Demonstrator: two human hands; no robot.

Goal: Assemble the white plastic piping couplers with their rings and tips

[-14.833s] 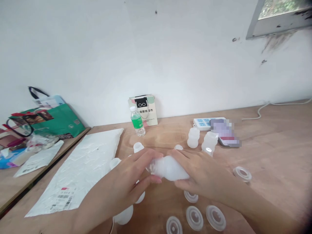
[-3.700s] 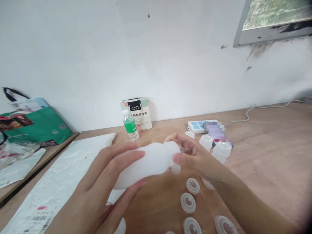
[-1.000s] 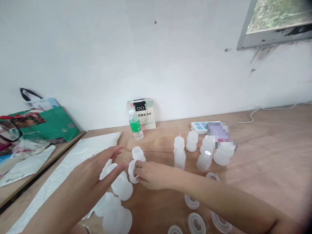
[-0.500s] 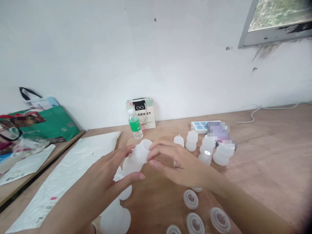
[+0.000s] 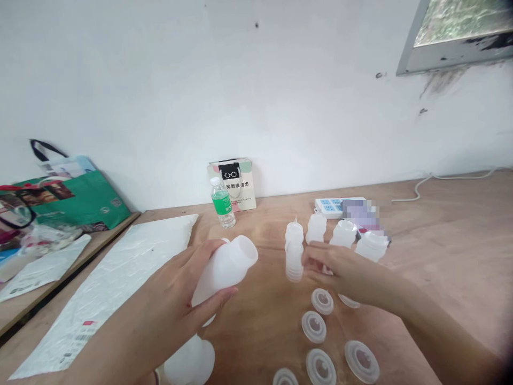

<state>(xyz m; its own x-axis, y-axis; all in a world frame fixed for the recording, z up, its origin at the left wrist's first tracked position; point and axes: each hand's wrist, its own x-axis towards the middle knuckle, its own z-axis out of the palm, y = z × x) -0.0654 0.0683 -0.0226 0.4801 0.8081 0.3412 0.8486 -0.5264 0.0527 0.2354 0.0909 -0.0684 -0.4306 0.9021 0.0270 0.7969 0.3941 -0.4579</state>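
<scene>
My left hand (image 5: 200,283) is wrapped round a white translucent plastic bottle (image 5: 228,262), which is tilted with its open mouth toward the upper right. Below that hand another white bottle (image 5: 190,361) stands on the table, partly covered by my wrist. My right hand (image 5: 332,267) is over on the right with fingers curled together; whatever is between the fingertips is hidden. Just left of those fingertips stands a stack of small ribbed white pieces (image 5: 294,262). Behind my right hand are white bottles, among them an open one (image 5: 343,233) and a wider one (image 5: 371,246).
Several translucent ring-shaped lids (image 5: 320,366) lie on the wooden table (image 5: 256,331). At the back are a green-labelled water bottle (image 5: 223,203), a paper bag (image 5: 244,187) and a power strip (image 5: 328,207). A white mailer (image 5: 120,283) and a green bag (image 5: 88,200) lie left.
My right hand has moved right, away from the bottle's mouth to the small pieces and bottles. My left hand has lifted the bottle and turned it slightly, its mouth now facing more to the right.
</scene>
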